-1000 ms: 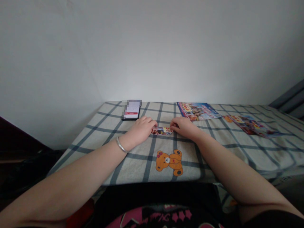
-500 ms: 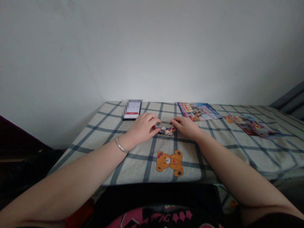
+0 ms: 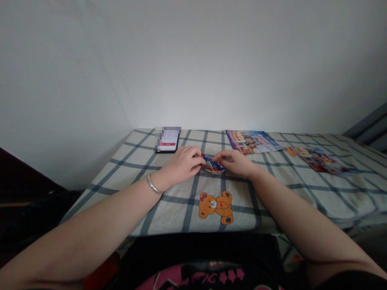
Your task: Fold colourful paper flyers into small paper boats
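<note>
A small folded piece of colourful printed paper [image 3: 213,165] lies on the checked cloth between my two hands. My left hand [image 3: 180,164], with a silver bangle on its wrist, pinches the paper's left end with curled fingers. My right hand [image 3: 236,162] pinches the right end, its fingers closed on the paper too. The paper is tilted, blue side up. Both hands rest on the cloth just beyond a printed orange teddy bear [image 3: 217,206].
A phone [image 3: 167,141] with a lit screen lies beyond my left hand by the wall. Two colourful printed leaflets lie to the right, the nearer leaflet [image 3: 252,141] and a farther leaflet [image 3: 320,160]. The checked cloth [image 3: 302,193] ends near my lap. A white wall stands close behind.
My hands have drawn closer together and turned the paper over, from a flat strip with red and white print to a folded piece showing blue.
</note>
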`<state>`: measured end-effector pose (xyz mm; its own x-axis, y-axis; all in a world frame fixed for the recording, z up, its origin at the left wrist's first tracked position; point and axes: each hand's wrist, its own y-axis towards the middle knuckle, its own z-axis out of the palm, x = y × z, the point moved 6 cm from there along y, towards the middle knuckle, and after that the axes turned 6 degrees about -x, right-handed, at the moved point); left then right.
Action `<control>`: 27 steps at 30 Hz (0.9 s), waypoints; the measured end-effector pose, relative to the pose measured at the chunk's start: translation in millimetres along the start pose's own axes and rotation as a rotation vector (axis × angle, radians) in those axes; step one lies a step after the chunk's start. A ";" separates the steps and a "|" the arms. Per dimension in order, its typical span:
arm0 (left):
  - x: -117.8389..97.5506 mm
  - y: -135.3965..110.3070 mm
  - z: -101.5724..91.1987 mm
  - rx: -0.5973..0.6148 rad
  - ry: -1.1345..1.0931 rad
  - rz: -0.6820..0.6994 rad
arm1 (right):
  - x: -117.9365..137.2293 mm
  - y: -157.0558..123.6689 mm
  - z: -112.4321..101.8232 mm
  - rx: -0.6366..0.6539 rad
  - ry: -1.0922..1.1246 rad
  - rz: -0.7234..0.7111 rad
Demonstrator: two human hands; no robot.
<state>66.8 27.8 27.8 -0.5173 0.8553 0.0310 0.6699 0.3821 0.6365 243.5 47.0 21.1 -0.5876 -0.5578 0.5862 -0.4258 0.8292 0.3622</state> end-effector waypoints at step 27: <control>3.7 -1.2 9.3 0.111 -0.075 0.064 | 28.6 -5.1 14.9 0.136 -0.498 -0.453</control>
<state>69.0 33.7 20.0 -0.4332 0.9012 0.0086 0.7572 0.3588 0.5458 218.6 26.2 25.3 -0.5637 -0.8258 -0.0167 -0.7675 0.5163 0.3800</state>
